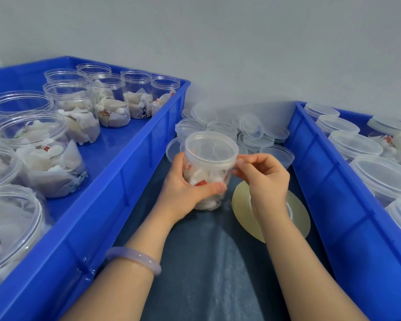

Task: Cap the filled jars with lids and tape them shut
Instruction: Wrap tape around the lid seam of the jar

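The left hand (185, 188) is wrapped around the body of a small clear plastic jar (206, 179), thumb across the front, holding it upright just above a dark blue fabric surface (206, 262). The jar is stuffed with white packets with a few red bits showing through, and it's already got a clear round plastic lid (211, 147) sitting on top. The right hand (264, 174) has its fingers curled in, and the thumb and forefinger are pinching right at the lid's edge on the jar's right side. Can't tell if there's tape between the fingertips, it's too see-through either way.

Right under the right wrist there's a flat yellowish tape roll (240, 205) lying on the fabric. A pale lavender bangle (134, 258) sits on the left forearm.

Just past the jar is a loose heap of spare clear lids (252, 130) against the grey wall (218, 54). A big blue plastic crate (148, 144) on the left holds filled, uncapped jars (111, 100). A second blue crate (333, 205) on the right holds jars with lids on (354, 144).
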A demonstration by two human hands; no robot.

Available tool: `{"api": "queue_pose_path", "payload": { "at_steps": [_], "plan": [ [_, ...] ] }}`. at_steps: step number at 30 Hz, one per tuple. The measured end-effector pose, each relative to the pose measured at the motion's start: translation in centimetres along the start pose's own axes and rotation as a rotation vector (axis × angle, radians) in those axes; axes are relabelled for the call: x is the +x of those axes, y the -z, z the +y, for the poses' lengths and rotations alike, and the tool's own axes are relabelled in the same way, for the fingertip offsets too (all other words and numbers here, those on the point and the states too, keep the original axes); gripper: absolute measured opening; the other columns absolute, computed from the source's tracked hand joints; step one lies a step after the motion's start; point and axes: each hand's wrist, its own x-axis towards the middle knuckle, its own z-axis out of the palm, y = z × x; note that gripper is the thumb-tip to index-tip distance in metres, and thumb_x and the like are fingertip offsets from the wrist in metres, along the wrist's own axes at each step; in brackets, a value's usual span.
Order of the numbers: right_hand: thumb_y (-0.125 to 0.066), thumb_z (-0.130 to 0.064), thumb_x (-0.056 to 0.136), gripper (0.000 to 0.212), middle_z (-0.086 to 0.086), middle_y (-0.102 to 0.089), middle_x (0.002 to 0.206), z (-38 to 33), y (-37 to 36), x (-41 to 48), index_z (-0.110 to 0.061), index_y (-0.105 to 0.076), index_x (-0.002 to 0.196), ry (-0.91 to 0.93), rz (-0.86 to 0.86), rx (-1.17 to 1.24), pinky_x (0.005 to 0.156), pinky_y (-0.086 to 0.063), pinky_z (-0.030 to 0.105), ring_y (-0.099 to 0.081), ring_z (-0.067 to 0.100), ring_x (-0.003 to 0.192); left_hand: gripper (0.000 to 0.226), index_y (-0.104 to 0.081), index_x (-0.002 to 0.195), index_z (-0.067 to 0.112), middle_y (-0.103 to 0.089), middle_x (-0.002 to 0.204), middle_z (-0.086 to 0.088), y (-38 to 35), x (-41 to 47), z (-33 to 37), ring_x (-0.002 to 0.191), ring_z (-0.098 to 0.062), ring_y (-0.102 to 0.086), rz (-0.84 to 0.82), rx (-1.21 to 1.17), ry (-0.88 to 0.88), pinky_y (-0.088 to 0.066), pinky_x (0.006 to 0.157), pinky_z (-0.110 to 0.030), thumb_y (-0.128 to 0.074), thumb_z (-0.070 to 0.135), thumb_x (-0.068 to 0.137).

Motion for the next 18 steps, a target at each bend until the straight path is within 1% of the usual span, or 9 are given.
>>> {"api": "queue_pose_path", "payload": {
  "at_steps": [1,3,6,8,9,11,13,16,18],
  "plan": [
    [-0.060,0.016,0.080,0.024,-0.002,-0.070,0.067,0.3,0.2,0.1,-0.006,-0.062,0.070,-0.022,0.032,0.008,0.061,-0.054,0.025,-0.064,0.012,0.060,0.077,-0.050,0.112,0.036,-0.065,0.106,0.020,-0.2,-0.3,0.0,0.100,0.007,-0.059,-0.038,-0.003,-0.005,-0.045,0.075,-0.008,-0.092,0.022,0.049],
    [-0.055,0.018,0.082,0.022,0.001,-0.068,0.067,0.5,0.5,0.4,-0.003,-0.062,0.077,-0.035,0.003,-0.017,0.058,-0.053,0.026,-0.061,0.013,0.058,0.073,-0.051,0.109,0.034,-0.066,0.103,0.021,-0.6,-0.8,0.0,0.097,0.010,-0.060,-0.070,-0.005,-0.008,-0.046,0.073,-0.006,-0.088,0.027,0.046],
    [-0.049,0.016,0.084,0.028,-0.002,-0.071,0.076,0.5,0.9,1.0,-0.007,-0.065,0.087,-0.021,-0.094,-0.001,0.068,-0.055,0.029,-0.065,0.015,0.069,0.079,-0.051,0.118,0.029,-0.066,0.112,0.013,-0.7,-0.6,0.3,0.103,0.003,-0.061,-0.052,-0.068,0.020,-0.050,0.083,-0.017,-0.086,0.029,0.047],
    [-0.052,-0.003,0.083,0.019,0.001,-0.072,0.087,0.4,1.0,1.2,-0.007,-0.066,0.096,-0.042,-0.193,0.085,0.075,-0.053,0.032,-0.065,0.017,0.081,0.081,-0.051,0.122,0.027,-0.066,0.114,0.011,-0.5,-0.3,0.6,0.105,0.000,-0.062,-0.049,-0.094,0.029,-0.051,0.088,-0.022,-0.087,0.029,0.049],
    [-0.057,-0.017,0.083,0.022,0.002,-0.072,0.095,0.5,1.1,1.2,-0.008,-0.065,0.101,-0.038,-0.250,0.105,0.079,-0.052,0.032,-0.065,0.018,0.089,0.081,-0.051,0.122,0.027,-0.067,0.114,0.011,-0.5,-0.2,0.6,0.105,0.000,-0.062,-0.053,-0.103,0.031,-0.050,0.089,-0.023,-0.088,0.029,0.050],
    [-0.072,-0.039,0.076,0.047,0.001,-0.070,0.108,0.7,1.1,1.2,-0.012,-0.061,0.112,-0.009,-0.359,0.081,0.084,-0.051,0.031,-0.064,0.019,0.104,0.083,-0.052,0.122,0.027,-0.068,0.114,0.010,-0.5,-0.2,0.5,0.106,-0.002,-0.063,-0.061,-0.115,0.032,-0.050,0.089,-0.025,-0.090,0.030,0.048],
    [-0.079,-0.033,0.067,0.057,-0.001,-0.070,0.112,0.9,0.8,1.0,-0.015,-0.059,0.117,-0.002,-0.379,0.058,0.084,-0.051,0.025,-0.063,0.017,0.109,0.082,-0.052,0.123,0.028,-0.068,0.115,0.009,-0.5,-0.2,0.4,0.108,-0.004,-0.063,-0.079,-0.116,0.030,-0.050,0.091,-0.027,-0.088,0.031,0.049],
    [-0.077,-0.015,0.069,0.050,-0.002,-0.071,0.111,1.1,0.5,0.8,-0.015,-0.060,0.116,-0.019,-0.334,0.074,0.082,-0.052,0.024,-0.065,0.017,0.108,0.078,-0.051,0.125,0.028,-0.067,0.117,0.008,-0.5,-0.2,0.3,0.111,-0.006,-0.062,-0.115,-0.110,0.013,-0.049,0.096,-0.033,-0.086,0.027,0.055],
    [-0.081,-0.022,0.070,0.050,-0.002,-0.071,0.110,1.2,0.7,0.8,-0.015,-0.060,0.114,-0.032,-0.342,0.103,0.083,-0.052,0.026,-0.064,0.017,0.108,0.083,-0.051,0.125,0.030,-0.067,0.118,0.009,-0.6,-0.3,0.2,0.111,-0.007,-0.061,-0.117,-0.106,0.007,-0.049,0.098,-0.034,-0.087,0.033,0.051]
  ]
}}
